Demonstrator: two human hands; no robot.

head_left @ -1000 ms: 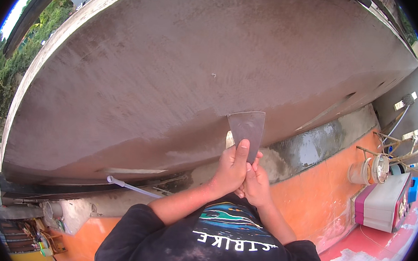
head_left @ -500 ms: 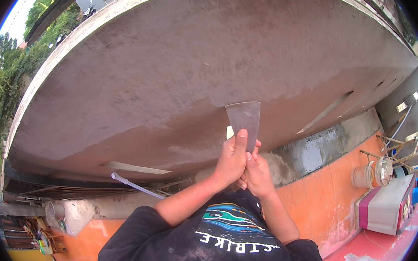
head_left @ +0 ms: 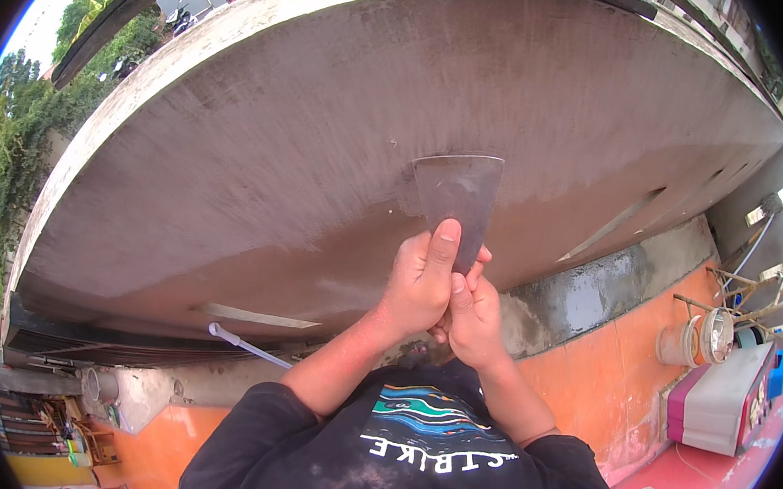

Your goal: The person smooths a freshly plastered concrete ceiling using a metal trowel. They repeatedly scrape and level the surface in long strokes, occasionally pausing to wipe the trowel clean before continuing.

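Note:
Both my hands grip a wide-bladed scraper (head_left: 460, 190), its grey blade flaring toward the far edge. My left hand (head_left: 418, 283) wraps round its lower part, thumb laid along the blade. My right hand (head_left: 476, 320) is closed just below and to the right, against the left one. The handle is hidden by my fingers. The blade's broad edge lies against a grey-brown wall (head_left: 280, 144), whose lower part looks darker and damp. A small pale speck (head_left: 394, 142) shows on the wall left of the blade.
Slots (head_left: 257, 315) pierce the wall low down. A pale pole (head_left: 246, 343) stands left of my arm. Wet grey concrete (head_left: 580, 301) runs along the wall base beside the orange floor (head_left: 573, 388). Buckets (head_left: 678, 343) and a white-and-maroon box (head_left: 710, 398) are at the right.
The scraper and both hands have moved farther up the wall and slightly left, and more of the blade's face shows. My grip looks the same.

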